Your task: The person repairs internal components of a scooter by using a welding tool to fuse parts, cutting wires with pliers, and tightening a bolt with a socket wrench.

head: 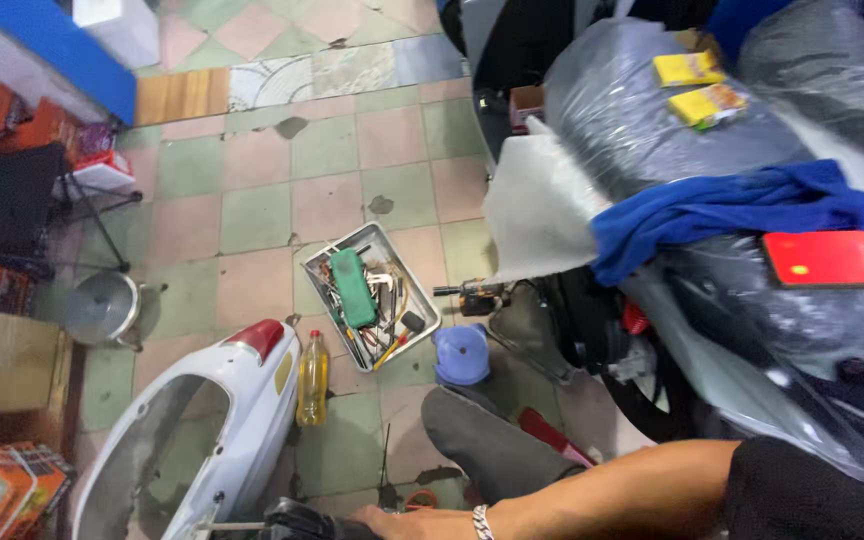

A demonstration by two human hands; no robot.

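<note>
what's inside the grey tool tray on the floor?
In the grey tool tray: a green case lying on top of loose hand tools. Whatever lies under the case is hidden.

Tiled floor [252, 215], tool tray [384, 245], bottle [313, 380]

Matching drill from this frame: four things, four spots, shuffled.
Things:
1 blue cloth
2 tool tray
3 oil bottle
4 red card

Places:
A on the floor tiles, holding a green tool
B draped over the plastic-wrapped seat
C upright beside the white body panel
D flat on the seat, right of the cloth

Pairs: 1-B, 2-A, 3-C, 4-D
</note>
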